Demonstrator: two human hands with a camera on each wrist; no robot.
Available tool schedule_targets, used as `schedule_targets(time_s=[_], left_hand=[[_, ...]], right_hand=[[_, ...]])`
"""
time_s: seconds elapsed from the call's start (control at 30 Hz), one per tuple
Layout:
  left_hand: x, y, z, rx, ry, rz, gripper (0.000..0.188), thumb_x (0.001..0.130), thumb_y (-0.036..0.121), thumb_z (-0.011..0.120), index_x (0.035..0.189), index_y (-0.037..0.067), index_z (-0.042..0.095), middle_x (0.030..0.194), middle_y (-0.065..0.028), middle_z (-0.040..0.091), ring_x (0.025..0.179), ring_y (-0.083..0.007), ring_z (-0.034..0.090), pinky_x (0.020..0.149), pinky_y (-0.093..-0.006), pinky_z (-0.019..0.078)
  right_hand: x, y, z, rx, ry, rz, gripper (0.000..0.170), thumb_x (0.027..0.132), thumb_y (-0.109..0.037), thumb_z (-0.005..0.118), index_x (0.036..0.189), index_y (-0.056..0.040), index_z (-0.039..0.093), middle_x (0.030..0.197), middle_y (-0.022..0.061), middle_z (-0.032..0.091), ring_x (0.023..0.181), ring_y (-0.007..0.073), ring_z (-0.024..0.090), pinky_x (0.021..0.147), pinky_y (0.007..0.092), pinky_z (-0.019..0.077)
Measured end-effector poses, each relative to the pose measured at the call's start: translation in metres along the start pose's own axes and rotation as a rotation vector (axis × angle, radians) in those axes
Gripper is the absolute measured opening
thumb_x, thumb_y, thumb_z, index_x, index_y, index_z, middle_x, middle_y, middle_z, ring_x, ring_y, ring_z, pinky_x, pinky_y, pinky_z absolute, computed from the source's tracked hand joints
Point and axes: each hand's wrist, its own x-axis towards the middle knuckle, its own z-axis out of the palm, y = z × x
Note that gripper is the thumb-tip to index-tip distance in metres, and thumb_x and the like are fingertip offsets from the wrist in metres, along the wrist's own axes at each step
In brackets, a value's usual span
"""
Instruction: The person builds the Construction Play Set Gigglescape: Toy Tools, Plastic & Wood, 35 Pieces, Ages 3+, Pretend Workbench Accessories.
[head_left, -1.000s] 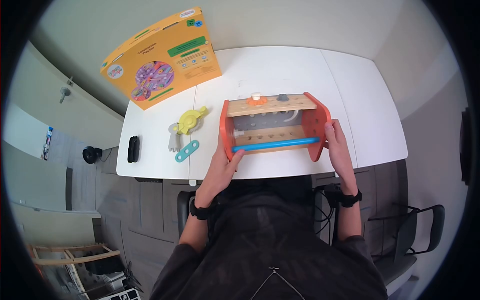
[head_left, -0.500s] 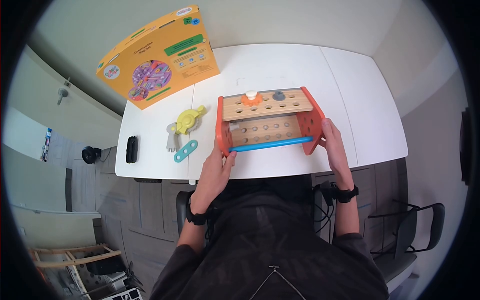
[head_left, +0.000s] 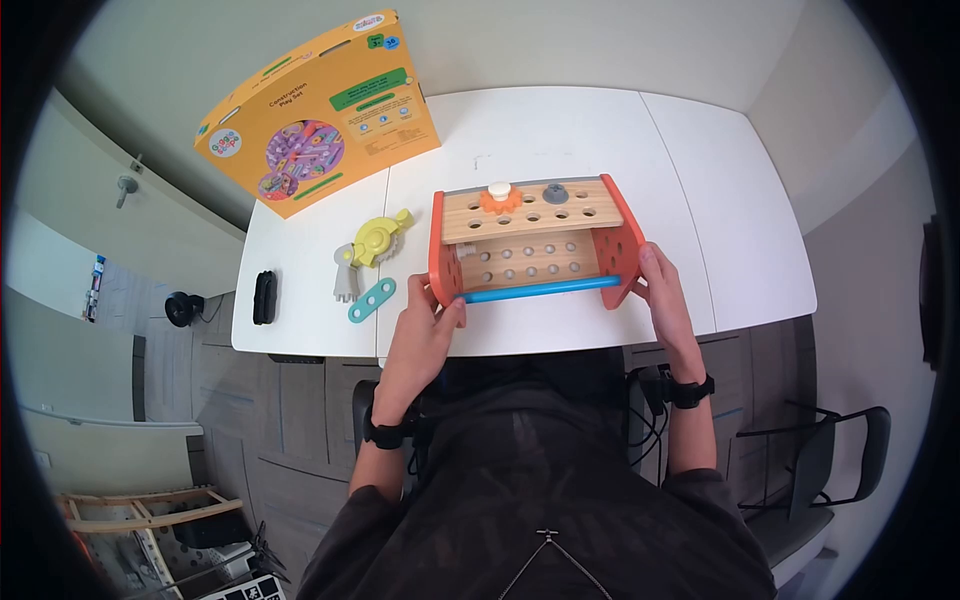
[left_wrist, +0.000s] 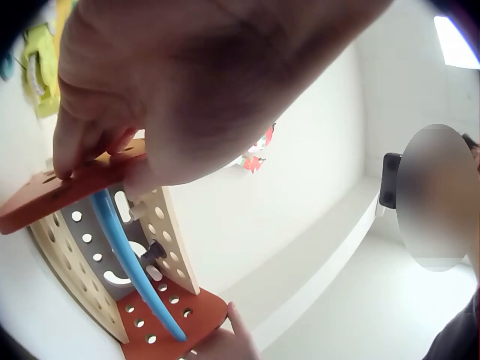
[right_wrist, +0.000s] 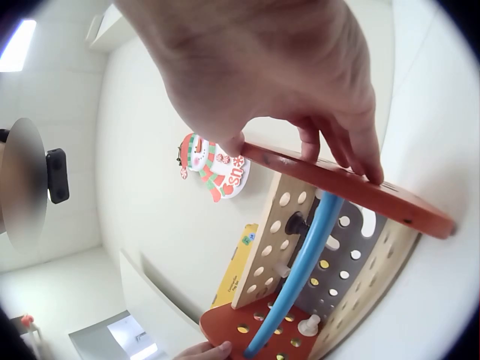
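Note:
A wooden toy toolbox [head_left: 540,231] with red side panels and a blue rod [head_left: 540,290] along its front stands between my hands. My left hand [head_left: 418,338] grips the lower front corner of the left panel [head_left: 437,245], thumb near the rod's end. Fingers of my right hand [head_left: 670,305] hold the right panel [head_left: 618,250] by its edge; in the right wrist view their tips lie on the panel's [right_wrist: 345,184] outer face. On the holed top board sit an orange gear [head_left: 488,207] under a white knob [head_left: 500,189] and a grey piece [head_left: 555,193].
Left of the toolbox lie a yellow-and-grey toy saw [head_left: 377,240], a teal three-hole strip [head_left: 372,300] and a black case [head_left: 264,298]. An orange play-set box [head_left: 390,110] stands at the back left of the white table [head_left: 700,200].
The toolbox has tipped so its top board faces me more, and it has shifted slightly left. Both hands moved with it; the left fingers now show outside the left panel.

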Motion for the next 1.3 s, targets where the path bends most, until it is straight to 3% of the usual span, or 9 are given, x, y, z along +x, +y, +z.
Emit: schedule_targets(time_s=[0.07, 0.17, 0.27, 0.37, 0.47, 0.57, 0.87, 1.17, 1.3], left_hand=[[0.001, -0.008, 0.0, -0.073, 0.006, -0.005, 0.035, 0.111, 0.021, 0.06, 0.133, -0.002, 0.045, 0.116, -0.0189, 0.074, 0.109, -0.0249, 0.073, 0.094, -0.0373, 0.0529], [0.003, -0.016, -0.001, -0.186, 0.013, 0.082, 0.041, 0.11, 0.025, 0.059, 0.133, -0.006, 0.044, 0.097, -0.0118, 0.074, 0.093, -0.0211, 0.071, 0.09, -0.0334, 0.0531], [0.005, -0.009, -0.014, -0.114, -0.088, 0.0, 0.05, 0.113, 0.036, 0.053, 0.138, -0.006, 0.045, 0.1, -0.01, 0.073, 0.103, -0.0201, 0.068, 0.096, -0.0336, 0.0514], [0.012, -0.02, -0.019, -0.115, -0.121, -0.018, 0.066, 0.113, 0.055, 0.041, 0.139, -0.005, 0.048, 0.11, -0.0129, 0.071, 0.114, -0.0222, 0.065, 0.102, -0.0397, 0.0499], [0.016, -0.021, -0.029, -0.097, -0.257, -0.168, 0.094, 0.108, 0.075, 0.027, 0.162, -0.001, 0.035, 0.157, -0.0245, 0.048, 0.142, -0.0362, 0.053, 0.111, -0.0468, 0.0512], [0.02, -0.019, -0.033, -0.197, -0.225, -0.181, 0.095, 0.107, 0.077, 0.025, 0.164, 0.002, 0.035, 0.159, -0.0247, 0.047, 0.143, -0.039, 0.053, 0.106, -0.0483, 0.0552], [0.033, -0.02, -0.039, -0.326, -0.378, -0.209, 0.093, 0.106, 0.079, 0.024, 0.166, 0.008, 0.033, 0.157, -0.0251, 0.048, 0.141, -0.0405, 0.054, 0.099, -0.0516, 0.0604], [0.046, -0.026, -0.021, -0.569, -0.293, -0.156, 0.082, 0.111, 0.068, 0.035, 0.163, 0.005, 0.036, 0.151, -0.0202, 0.053, 0.135, -0.0334, 0.058, 0.11, -0.0537, 0.053], [0.055, -0.05, -0.005, -0.601, -0.178, -0.042, 0.075, 0.113, 0.061, 0.034, 0.16, 0.003, 0.038, 0.148, -0.0175, 0.055, 0.134, -0.0304, 0.059, 0.115, -0.0516, 0.0497]], right_hand=[[-0.001, -0.001, 0.002, -0.002, 0.015, -0.007, 0.051, 0.114, -0.048, 0.048, 0.125, 0.0, 0.061, 0.103, 0.0071, 0.066, 0.096, 0.0158, 0.066, 0.099, 0.0388, 0.0546], [-0.001, -0.005, 0.001, -0.02, 0.002, 0.014, 0.054, 0.114, -0.05, 0.047, 0.127, 0.0, 0.062, 0.107, 0.0081, 0.066, 0.102, 0.0166, 0.066, 0.102, 0.041, 0.0533], [-0.001, -0.009, -0.006, -0.037, -0.096, 0.081, 0.061, 0.114, -0.054, 0.043, 0.133, 0.0011, 0.061, 0.114, 0.0114, 0.067, 0.11, 0.0201, 0.066, 0.105, 0.0439, 0.052], [-0.002, -0.015, 0.003, -0.041, -0.039, 0.085, 0.069, 0.113, -0.059, 0.038, 0.137, 0.0018, 0.061, 0.118, 0.0146, 0.068, 0.115, 0.0239, 0.065, 0.107, 0.0476, 0.0508], [-0.002, -0.019, 0.005, -0.085, -0.028, 0.091, 0.073, 0.113, -0.062, 0.034, 0.137, 0.002, 0.06, 0.116, 0.0158, 0.069, 0.115, 0.0258, 0.065, 0.106, 0.0496, 0.0514], [0.002, -0.017, 0.001, -0.085, -0.06, 0.105, 0.077, 0.112, -0.064, 0.033, 0.137, 0.0033, 0.06, 0.114, 0.0163, 0.069, 0.113, 0.0257, 0.065, 0.105, 0.0511, 0.0524], [0.002, -0.021, 0.007, 0.006, -0.01, 0.109, 0.07, 0.112, -0.058, 0.044, 0.134, 0.0062, 0.063, 0.115, 0.0154, 0.069, 0.11, 0.0222, 0.066, 0.103, 0.0461, 0.0545], [0.007, -0.003, 0.013, 0.18, -0.017, -0.001, 0.051, 0.116, -0.048, 0.043, 0.116, -0.0021, 0.065, 0.1, 0.0059, 0.064, 0.095, 0.0128, 0.057, 0.09, 0.0352, 0.0517], [0.013, 0.012, 0.018, 0.24, 0.008, -0.088, 0.047, 0.117, -0.045, 0.043, 0.121, -0.0025, 0.062, 0.104, 0.0053, 0.063, 0.095, 0.0136, 0.056, 0.096, 0.035, 0.0484]])
